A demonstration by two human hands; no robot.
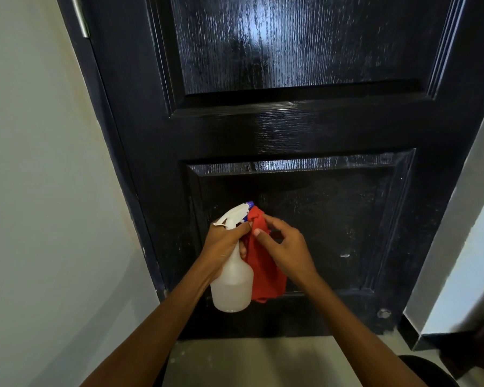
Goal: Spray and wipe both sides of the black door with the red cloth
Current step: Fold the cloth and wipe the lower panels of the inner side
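Note:
The black panelled door (291, 129) fills the view ahead, its upper panel glossy with light streaks. My left hand (224, 243) grips the neck of a white spray bottle (232, 286) with a blue nozzle pointing at the lower panel. The red cloth (266, 275) hangs between my hands, beside the bottle. My right hand (287, 247) pinches the cloth's upper part with thumb and fingers, just in front of the lower door panel.
A pale wall (45, 191) runs along the left of the door, with a metal hinge (80, 15) at the top left. Another wall with dark skirting (458, 247) stands on the right. A round doorstop (384, 313) sits near the door's bottom right. Light floor tiles (257, 358) lie below.

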